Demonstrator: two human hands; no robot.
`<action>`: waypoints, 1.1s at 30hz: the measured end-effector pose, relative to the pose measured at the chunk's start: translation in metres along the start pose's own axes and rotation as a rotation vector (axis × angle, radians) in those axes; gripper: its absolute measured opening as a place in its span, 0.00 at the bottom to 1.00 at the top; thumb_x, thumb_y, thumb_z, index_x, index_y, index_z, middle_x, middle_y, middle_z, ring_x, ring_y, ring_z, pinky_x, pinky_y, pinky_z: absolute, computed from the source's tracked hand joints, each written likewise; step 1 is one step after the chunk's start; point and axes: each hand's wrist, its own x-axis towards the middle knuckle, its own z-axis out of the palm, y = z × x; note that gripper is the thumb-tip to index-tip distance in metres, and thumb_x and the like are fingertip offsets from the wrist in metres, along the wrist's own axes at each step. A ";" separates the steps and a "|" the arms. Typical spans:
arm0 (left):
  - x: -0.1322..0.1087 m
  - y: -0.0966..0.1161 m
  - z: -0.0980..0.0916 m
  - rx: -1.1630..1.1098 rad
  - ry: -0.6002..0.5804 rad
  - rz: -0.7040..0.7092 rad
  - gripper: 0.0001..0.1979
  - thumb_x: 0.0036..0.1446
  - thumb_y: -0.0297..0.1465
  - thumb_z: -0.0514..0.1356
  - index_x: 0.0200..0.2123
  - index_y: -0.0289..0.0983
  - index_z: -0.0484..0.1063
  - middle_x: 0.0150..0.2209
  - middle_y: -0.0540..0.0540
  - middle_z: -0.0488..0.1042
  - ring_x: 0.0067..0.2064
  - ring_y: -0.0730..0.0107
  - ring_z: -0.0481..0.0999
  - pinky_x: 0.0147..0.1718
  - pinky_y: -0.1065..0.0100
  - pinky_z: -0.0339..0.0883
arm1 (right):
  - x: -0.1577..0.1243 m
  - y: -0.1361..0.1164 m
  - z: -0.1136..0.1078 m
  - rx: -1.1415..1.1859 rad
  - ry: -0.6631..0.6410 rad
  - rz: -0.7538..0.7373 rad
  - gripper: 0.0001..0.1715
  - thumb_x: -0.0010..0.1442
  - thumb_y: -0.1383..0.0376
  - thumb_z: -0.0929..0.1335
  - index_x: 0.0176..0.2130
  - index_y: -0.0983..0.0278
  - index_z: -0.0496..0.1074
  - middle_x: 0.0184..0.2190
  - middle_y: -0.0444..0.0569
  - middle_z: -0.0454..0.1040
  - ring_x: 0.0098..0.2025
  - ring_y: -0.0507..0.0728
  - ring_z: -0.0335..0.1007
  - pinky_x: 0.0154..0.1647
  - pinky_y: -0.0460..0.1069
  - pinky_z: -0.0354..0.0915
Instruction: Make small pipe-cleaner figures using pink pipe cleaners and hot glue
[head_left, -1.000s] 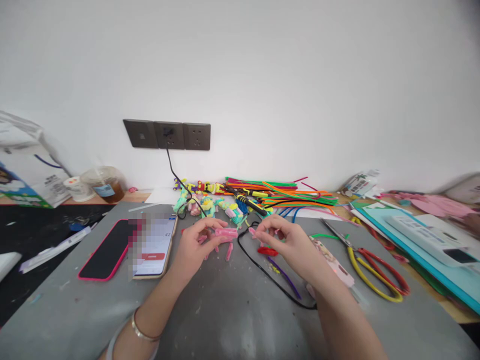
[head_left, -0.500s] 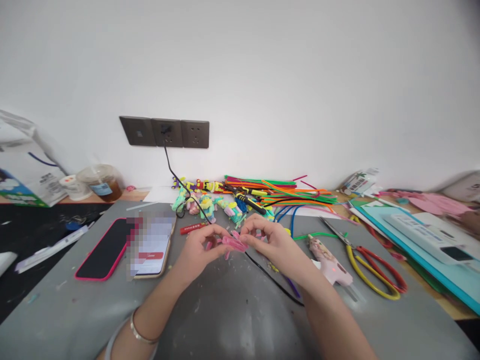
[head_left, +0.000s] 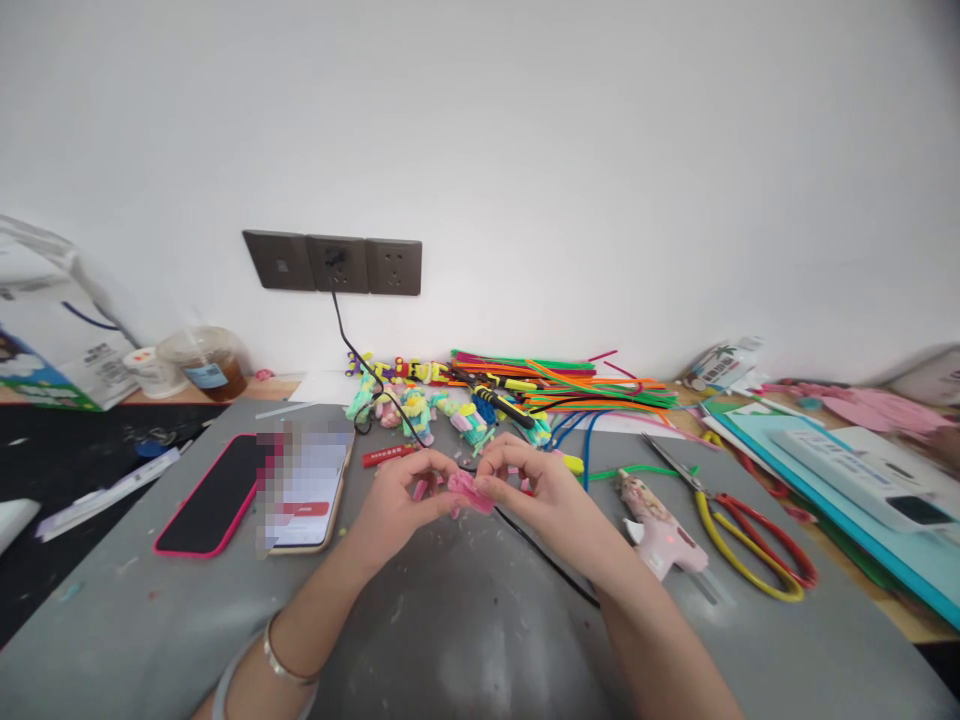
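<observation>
Between both hands, over the middle of the grey mat, is a small pink fuzzy piece. My left hand pinches its left side between thumb and fingers. From the right, my right hand has its thumb and index finger closed on the piece's other end. The fingertips of the two hands nearly meet. Small pink bits lie behind the fingers, partly hidden. A black cable passes beneath my right hand.
Behind the hands are colourful pipe cleaners, pliers and a red tube. On the left lie a pink-edged phone and a second phone. A glue gun and scissors lie right.
My right fingers have shifted slightly on the pink piece, which looks more bunched together. The whole view has moved slightly.
</observation>
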 end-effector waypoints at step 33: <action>-0.001 0.005 0.000 -0.106 0.048 -0.009 0.14 0.45 0.29 0.73 0.35 0.37 0.75 0.32 0.49 0.81 0.36 0.66 0.79 0.36 0.70 0.66 | -0.004 -0.001 0.002 0.054 0.000 0.029 0.13 0.63 0.62 0.69 0.26 0.63 0.71 0.29 0.45 0.70 0.35 0.55 0.67 0.41 0.49 0.60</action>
